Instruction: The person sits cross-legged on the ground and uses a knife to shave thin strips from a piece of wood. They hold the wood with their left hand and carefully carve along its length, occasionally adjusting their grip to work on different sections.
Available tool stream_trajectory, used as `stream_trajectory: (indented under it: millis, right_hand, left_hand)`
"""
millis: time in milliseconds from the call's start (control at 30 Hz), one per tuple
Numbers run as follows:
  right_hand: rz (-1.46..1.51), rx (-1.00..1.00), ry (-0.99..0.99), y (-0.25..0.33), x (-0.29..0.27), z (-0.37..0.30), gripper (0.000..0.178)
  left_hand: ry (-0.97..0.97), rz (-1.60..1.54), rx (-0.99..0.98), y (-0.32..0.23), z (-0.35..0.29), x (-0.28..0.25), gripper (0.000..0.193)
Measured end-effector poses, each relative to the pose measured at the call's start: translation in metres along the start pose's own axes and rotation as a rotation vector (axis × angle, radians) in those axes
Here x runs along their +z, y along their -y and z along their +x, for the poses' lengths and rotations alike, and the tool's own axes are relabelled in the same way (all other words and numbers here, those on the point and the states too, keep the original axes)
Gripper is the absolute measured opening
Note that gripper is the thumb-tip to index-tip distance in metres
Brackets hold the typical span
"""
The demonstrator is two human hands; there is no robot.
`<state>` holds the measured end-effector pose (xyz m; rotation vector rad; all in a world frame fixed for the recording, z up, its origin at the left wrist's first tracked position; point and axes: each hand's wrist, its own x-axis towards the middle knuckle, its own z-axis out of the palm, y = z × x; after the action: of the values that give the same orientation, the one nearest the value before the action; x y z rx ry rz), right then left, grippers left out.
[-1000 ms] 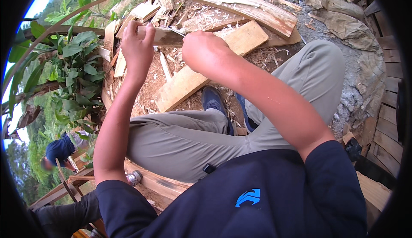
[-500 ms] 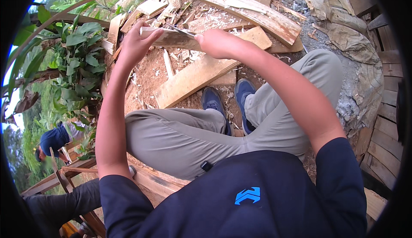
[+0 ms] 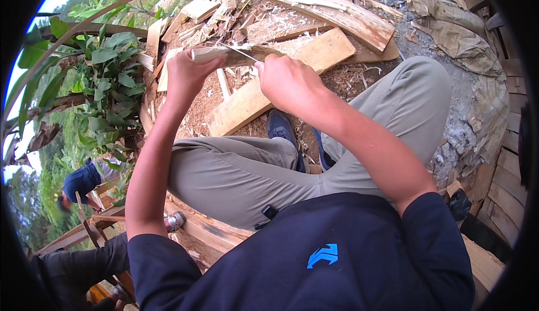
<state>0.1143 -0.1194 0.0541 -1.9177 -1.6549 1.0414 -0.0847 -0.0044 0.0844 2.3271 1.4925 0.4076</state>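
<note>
My left hand (image 3: 189, 71) is closed around the near-left end of a pale, rough piece of wood (image 3: 234, 60), held in the air beyond my knees. In my closed right hand (image 3: 290, 82) is a knife (image 3: 244, 53). Its thin blade points up and left across the wood, and its handle is hidden in my fist. The blade seems to lie against the wood's upper face. Below both hands, a plain plank (image 3: 241, 110) rests slantwise on the ground.
Thick boards (image 3: 331, 12) and wood shavings cover the ground ahead. Leafy plants (image 3: 106, 81) stand at left, crumpled paper sacks (image 3: 455, 41) at right. Another person in a dark cap (image 3: 81, 183) bends at far left. A second person's dark trouser leg (image 3: 84, 269) shows at lower left.
Both hands have come down and nearer to me with the wood and knife. My right fist has drawn back, and more of the blade shows across the wood.
</note>
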Motion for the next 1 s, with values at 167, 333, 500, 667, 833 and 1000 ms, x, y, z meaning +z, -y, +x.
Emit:
stream_trajectory:
  millis: [167,333,500,667,833,1000]
  right_hand:
    - [-0.095,0.039,0.09,0.0,-0.019,-0.009,0.026]
    - [-0.117,0.122,0.17,0.002,-0.019,-0.023,0.027]
    - [-0.206,0.196,0.245,0.018,-0.026,-0.021,0.026]
    - [-0.424,0.132,0.325,0.042,-0.035,-0.01,0.029]
    - [-0.399,0.187,0.281,0.036,-0.023,0.01,0.028]
    - [-0.02,0.091,0.029,-0.018,0.012,0.018,0.045]
  left_hand:
    - [0.011,0.057,0.041,-0.021,-0.019,0.009,0.036]
    - [0.042,0.085,0.05,-0.037,-0.036,0.016,0.035]
    - [-0.057,0.129,0.166,-0.03,-0.039,0.025,0.025]
    - [-0.038,0.082,0.124,-0.024,-0.041,0.024,0.027]
    - [0.038,0.163,0.16,-0.029,-0.035,0.024,0.035]
    - [0.053,0.073,0.057,-0.025,-0.022,0.011,0.037]
